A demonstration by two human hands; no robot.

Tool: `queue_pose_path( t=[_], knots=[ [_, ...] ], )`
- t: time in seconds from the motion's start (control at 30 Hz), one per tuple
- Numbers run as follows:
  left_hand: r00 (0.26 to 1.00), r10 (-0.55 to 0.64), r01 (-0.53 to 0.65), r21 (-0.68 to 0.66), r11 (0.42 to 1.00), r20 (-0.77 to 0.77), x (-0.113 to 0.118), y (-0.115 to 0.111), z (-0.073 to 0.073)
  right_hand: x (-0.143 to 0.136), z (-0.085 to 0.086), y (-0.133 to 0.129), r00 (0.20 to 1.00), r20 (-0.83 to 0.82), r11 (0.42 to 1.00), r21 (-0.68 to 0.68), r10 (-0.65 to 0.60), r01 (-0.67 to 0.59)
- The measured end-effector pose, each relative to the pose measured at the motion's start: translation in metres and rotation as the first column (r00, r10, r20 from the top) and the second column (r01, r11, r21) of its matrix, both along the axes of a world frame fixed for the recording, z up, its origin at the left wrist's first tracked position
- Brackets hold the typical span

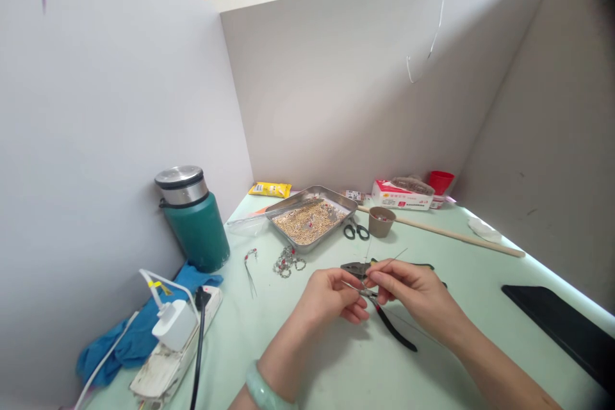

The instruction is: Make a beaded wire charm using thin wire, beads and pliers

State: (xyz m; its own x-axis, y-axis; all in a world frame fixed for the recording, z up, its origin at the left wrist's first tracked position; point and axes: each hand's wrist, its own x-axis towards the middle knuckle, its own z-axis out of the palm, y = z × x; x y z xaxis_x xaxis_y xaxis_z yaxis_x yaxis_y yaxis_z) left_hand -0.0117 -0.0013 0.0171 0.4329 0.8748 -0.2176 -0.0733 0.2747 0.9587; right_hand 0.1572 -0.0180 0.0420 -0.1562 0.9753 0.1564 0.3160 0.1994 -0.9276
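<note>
Fingertips of my left hand [331, 295] and my right hand [413, 288] meet over the middle of the table, both closed in a pinch. A thin wire [396, 254] runs between them, with ends sticking up past my right fingers; anything smaller at the fingertips is too fine to make out. Under my hands lie grey-jawed pliers [354, 269], their handles partly hidden by my right hand. Closer to me rest small pliers with red and black handles [394, 330], their jaws just below my fingertips.
A metal tray [307, 247] of gold beads lies behind my hands, with scissors [356, 230] and a brown cup [382, 224] beside it. Beaded chains [287, 262] lie left. A green flask [199, 230] and power strip [166, 359] stand further left; a black phone-like slab [557, 327] lies right.
</note>
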Motion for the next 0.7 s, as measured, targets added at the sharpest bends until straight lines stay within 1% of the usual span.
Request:
queue_pose_path(
  t=[0.13,0.27,0.43,0.53,0.6,0.7],
  knots=[
    [1.0,0.011,-0.011,0.012,1.0,0.002,0.0008,0.0004,-0.0009,0.0,0.0004,-0.0009,0.999,0.0,0.999,-0.004,-0.038,0.038],
    [1.0,0.01,-0.01,-0.002,1.0,0.027,0.0003,-0.0008,0.0018,0.0012,-0.0013,-0.0009,0.998,-0.015,0.998,0.013,-0.066,0.066],
    [0.997,-0.012,0.015,-0.042,0.999,0.075,-0.0011,-0.0036,0.0059,0.0017,-0.0003,0.0001,0.997,-0.062,0.999,-0.007,-0.038,0.037],
    [0.996,-0.032,0.034,-0.03,0.999,0.084,-0.0011,-0.0049,0.0069,0.0024,-0.0001,0.0007,0.997,-0.071,1.0,-0.02,-0.016,0.015],
    [0.993,-0.041,0.043,-0.021,0.999,0.111,-0.0012,-0.0053,0.0068,0.0027,-0.0015,0.0008,0.996,-0.082,1.0,-0.014,-0.022,0.021],
    [0.979,-0.04,0.054,-0.064,0.996,0.201,-0.0016,-0.0047,0.006,0.0026,-0.0045,0.0005,0.991,-0.126,0.998,0.035,-0.038,0.042]
  ],
)
